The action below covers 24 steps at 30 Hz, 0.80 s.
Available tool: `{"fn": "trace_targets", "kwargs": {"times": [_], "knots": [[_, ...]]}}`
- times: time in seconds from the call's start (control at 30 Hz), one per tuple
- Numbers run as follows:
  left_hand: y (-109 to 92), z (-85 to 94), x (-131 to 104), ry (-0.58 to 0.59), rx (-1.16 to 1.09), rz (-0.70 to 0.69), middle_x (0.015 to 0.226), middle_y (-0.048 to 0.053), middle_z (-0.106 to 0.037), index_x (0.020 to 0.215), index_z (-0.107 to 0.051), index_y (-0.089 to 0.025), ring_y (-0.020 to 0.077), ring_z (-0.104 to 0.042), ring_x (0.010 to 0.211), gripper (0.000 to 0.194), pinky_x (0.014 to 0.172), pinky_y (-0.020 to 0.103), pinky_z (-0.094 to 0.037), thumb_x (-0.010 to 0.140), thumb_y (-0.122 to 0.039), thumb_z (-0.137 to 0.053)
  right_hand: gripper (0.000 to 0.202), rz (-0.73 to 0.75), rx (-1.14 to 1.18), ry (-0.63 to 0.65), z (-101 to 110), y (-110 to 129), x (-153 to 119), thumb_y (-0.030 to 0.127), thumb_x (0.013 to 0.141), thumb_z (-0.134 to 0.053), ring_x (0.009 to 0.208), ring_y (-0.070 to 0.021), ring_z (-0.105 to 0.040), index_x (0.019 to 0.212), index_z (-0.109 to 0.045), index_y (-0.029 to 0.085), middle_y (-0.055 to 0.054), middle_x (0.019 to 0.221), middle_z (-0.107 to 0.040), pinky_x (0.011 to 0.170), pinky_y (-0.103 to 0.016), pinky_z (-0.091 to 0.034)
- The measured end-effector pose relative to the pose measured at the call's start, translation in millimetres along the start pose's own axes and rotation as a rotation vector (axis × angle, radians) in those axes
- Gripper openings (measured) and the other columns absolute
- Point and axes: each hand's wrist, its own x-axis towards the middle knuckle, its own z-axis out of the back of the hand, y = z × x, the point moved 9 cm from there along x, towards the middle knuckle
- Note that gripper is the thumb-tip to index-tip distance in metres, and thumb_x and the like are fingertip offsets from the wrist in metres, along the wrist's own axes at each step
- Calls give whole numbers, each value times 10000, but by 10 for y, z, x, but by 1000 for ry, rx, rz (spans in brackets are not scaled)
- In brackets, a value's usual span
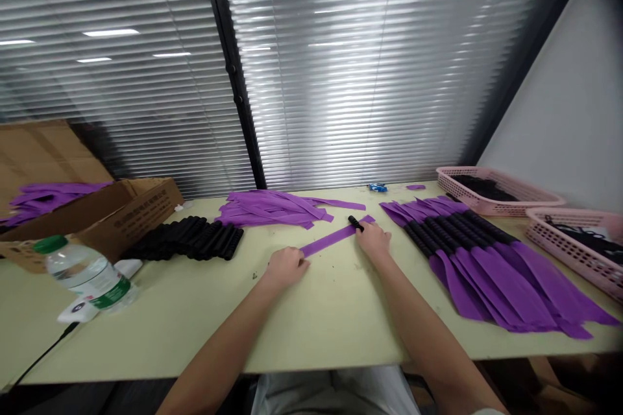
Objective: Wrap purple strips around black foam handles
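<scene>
A flat purple strip lies slantwise on the table between my hands. My left hand is closed on its left end, with the fingertips partly hidden. Near the strip's other end, my right hand grips a short black ribbed tube, which lies across the strip. To the right sits a row of black ribbed tubes with purple strips running through and fanning out on both sides. Behind my left hand is a loose heap of purple strips. Bare black ribbed tubes are piled farther left.
At left stand an open cardboard box holding purple material and a water bottle with a green cap. Two pink baskets with black items stand at right. A small blue packet lies by the window blinds.
</scene>
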Motion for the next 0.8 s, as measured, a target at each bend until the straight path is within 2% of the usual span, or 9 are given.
{"fn": "trace_targets", "kwargs": {"times": [0.23, 0.47, 0.57, 0.67, 0.73, 0.8], "knots": [[337, -21, 161, -90, -30, 81, 964, 102, -713, 963, -716, -204, 248, -647, 960, 328, 819, 341, -477, 920, -349, -424, 329, -46, 12, -19, 30, -180, 60, 325, 929, -433, 1022, -267, -583, 1196, -617, 265, -105, 1125, -606, 899, -469, -371], [577, -48, 297, -244, -134, 73, 1206, 75, -645, 1160, -619, -192, 187, -576, 1128, 318, 992, 296, -423, 953, -254, -386, 333, -29, -4, -42, 26, -128, 13, 314, 918, -464, 1054, -285, -562, 1208, -616, 252, -118, 1134, -596, 901, -466, -361], [657, -88, 337, -286, -155, 89, 1329, 107, -560, 1233, -573, -162, 216, -523, 1219, 345, 1045, 342, -402, 937, -238, -412, 311, -15, 0, -55, 38, -106, -12, 306, 919, -465, 1048, -285, -559, 1177, -630, 253, -110, 1116, -603, 892, -461, -361], [789, -98, 410, -337, -159, 140, 1470, 160, -393, 1324, -491, -125, 260, -466, 1290, 420, 1054, 400, -404, 923, -229, -427, 308, -13, 9, -70, 46, -109, -20, 308, 916, -473, 1033, -291, -561, 1176, -630, 258, -103, 1102, -608, 878, -464, -363], [905, -73, 493, -371, -156, 177, 1514, 179, -311, 1385, -414, -98, 257, -434, 1321, 486, 1061, 388, -404, 911, -201, -435, 304, -14, 16, -73, 39, -115, -14, 309, 912, -485, 1021, -293, -564, 1172, -636, 260, -102, 1091, -611, 869, -464, -363], [1028, -27, 597, -397, -146, 208, 1508, 184, -317, 1423, -353, -78, 237, -396, 1351, 535, 1081, 357, -385, 901, -163, -435, 296, -12, 21, -73, 24, -116, -5, 307, 912, -491, 1014, -292, -565, 1160, -644, 258, -105, 1089, -612, 865, -461, -360]]}}
